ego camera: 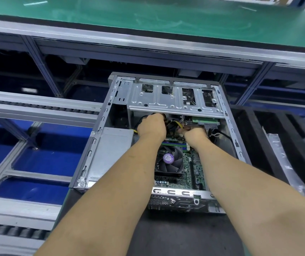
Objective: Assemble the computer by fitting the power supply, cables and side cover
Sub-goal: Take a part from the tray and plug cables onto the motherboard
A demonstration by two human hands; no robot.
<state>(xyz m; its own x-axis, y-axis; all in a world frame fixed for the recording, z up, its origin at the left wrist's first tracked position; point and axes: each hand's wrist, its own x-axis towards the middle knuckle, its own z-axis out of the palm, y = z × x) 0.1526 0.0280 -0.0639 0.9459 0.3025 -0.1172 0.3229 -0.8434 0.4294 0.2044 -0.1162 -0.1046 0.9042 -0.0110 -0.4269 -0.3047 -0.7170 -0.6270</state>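
An open computer case (100,126) lies flat in front of me, its side cover off. The grey power supply (113,152) sits in the case's left half. Both my hands reach deep inside, under the silver drive cage (166,100). My left hand (152,127) is closed around a bundle of black, yellow and red cables (174,125). My right hand (194,134) grips the same bundle from the right, its fingers hidden. The CPU fan (169,160) and green motherboard (194,172) show between my forearms.
A hard drive with a green board (204,120) sits under the cage on the right. Black foam trays (270,145) and a plastic bag (284,159) lie to the right. Aluminium conveyor rails (37,106) run on the left, and a green bench (148,17) lies beyond.
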